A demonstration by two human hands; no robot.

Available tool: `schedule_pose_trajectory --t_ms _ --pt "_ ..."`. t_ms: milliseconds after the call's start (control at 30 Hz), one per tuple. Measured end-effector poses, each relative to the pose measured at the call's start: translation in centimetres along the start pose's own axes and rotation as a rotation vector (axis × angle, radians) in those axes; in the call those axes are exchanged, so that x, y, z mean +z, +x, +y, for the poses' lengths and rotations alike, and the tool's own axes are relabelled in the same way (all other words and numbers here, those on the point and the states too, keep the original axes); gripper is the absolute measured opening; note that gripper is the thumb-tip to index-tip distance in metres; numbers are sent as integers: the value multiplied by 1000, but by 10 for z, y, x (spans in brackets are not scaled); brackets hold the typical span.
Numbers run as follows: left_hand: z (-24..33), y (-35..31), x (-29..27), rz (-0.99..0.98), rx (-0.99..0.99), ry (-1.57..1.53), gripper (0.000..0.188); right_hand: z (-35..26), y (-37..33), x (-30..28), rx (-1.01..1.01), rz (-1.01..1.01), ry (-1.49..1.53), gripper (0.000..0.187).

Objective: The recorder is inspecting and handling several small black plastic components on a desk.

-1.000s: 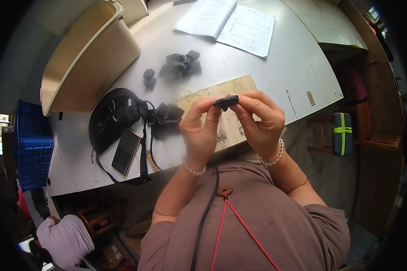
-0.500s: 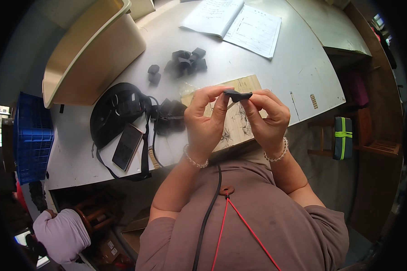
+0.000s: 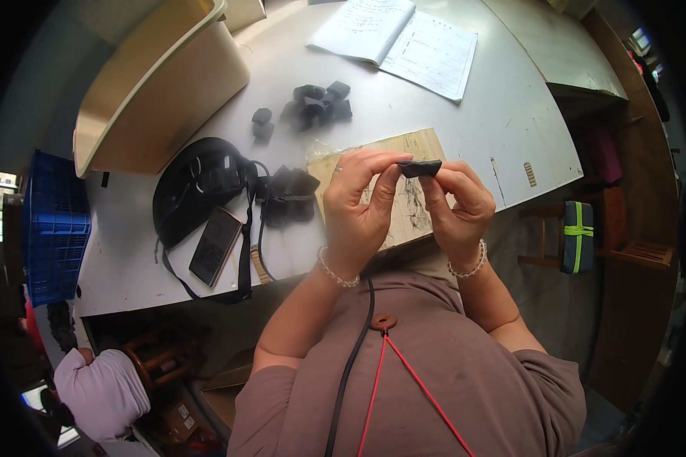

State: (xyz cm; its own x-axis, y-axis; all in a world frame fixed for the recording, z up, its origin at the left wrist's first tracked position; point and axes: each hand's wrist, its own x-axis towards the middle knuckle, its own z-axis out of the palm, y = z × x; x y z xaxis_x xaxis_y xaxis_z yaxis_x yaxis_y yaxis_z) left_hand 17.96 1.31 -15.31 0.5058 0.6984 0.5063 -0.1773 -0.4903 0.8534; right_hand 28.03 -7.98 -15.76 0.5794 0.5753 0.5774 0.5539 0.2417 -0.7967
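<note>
Between my two hands is a small black piece [image 3: 421, 167], soft-looking and folded; its exact kind I cannot make out. My left hand [image 3: 360, 199] pinches its left end between thumb and fingers. The right end is gripped by my right hand [image 3: 460, 206] in the same way. Both hands are raised over a light wooden board [image 3: 415, 145], which has dark loose threads or fibres scattered on it. A pile of similar black pieces [image 3: 290, 199] lies left of my left hand. Farther back sit more black pieces [image 3: 316, 107].
A beige bin [image 3: 168, 99] and a blue crate [image 3: 56, 225] stand at the left. Near the table's left front lie a black cap-like item [image 3: 194, 179] with a strap and a phone [image 3: 216, 247]. An open notebook [image 3: 431, 49] is at the back. Behind, lower left, is another person [image 3: 103, 392].
Both hands have shifted slightly right with the black piece. More of the piece shows between my fingers, stretched out flatter.
</note>
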Motion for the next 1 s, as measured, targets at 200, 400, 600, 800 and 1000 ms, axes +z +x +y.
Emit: schedule_pose_trajectory --t_ms 200,400,600,800,1000 --pt "1 -4 1 34 17 -7 10 -3 1 1 -20 -12 1 11" --pt "-5 -10 1 61 -142 -172 12 -10 7 3 -33 -86 -35 11" --pt "25 -7 -8 32 -13 -324 13 -39 11 -2 -278 14 -118 17" --pt "34 -7 -21 15 -31 -331 17 -54 13 -2 -259 -101 -86 23" --pt "46 -22 -48 -21 -376 -428 12 -70 -1 -1 95 -285 213 21"
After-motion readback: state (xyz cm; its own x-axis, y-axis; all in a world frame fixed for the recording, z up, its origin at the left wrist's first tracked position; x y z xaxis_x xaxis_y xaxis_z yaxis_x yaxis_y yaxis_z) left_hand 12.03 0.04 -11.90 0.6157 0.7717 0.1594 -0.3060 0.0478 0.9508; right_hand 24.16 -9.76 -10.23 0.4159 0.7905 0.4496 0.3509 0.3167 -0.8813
